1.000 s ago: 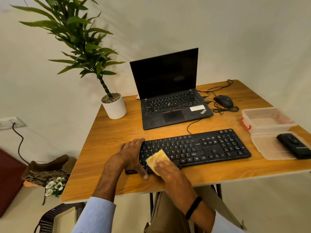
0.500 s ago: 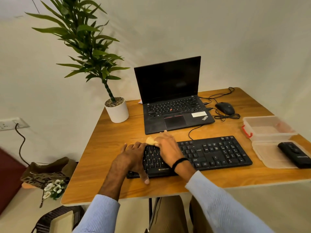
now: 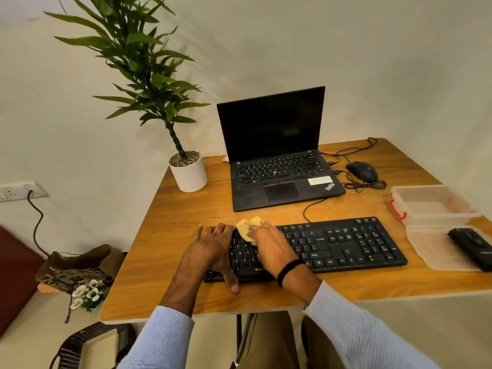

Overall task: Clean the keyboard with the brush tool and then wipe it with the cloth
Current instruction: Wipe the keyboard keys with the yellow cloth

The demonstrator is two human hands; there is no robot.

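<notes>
**Cloth on the keyboard's far-left keys, other hand bracing**

My right hand (image 3: 269,243) has its fingers closed over the bunched yellow cloth (image 3: 247,226) and presses it onto the top-left keys of the black keyboard (image 3: 346,243). The keyboard lies along the near side of the wooden table (image 3: 173,235). My left hand (image 3: 213,246) lies spread and empty over the keyboard's left end, with the fingers past the far edge and the thumb down at the near edge.

I see three risks:
- A loose fold of cloth pokes beyond the far edge and could snag between keys and pull free.
- A hard stroke might lift a keycap.
- If the brace slackens, the keyboard could skate and tug its cable (image 3: 308,209), which runs toward the laptop (image 3: 279,166).

Both forearms come in low from the near edge. The right one angles leftward, so the hands sit just beside each other.
</notes>
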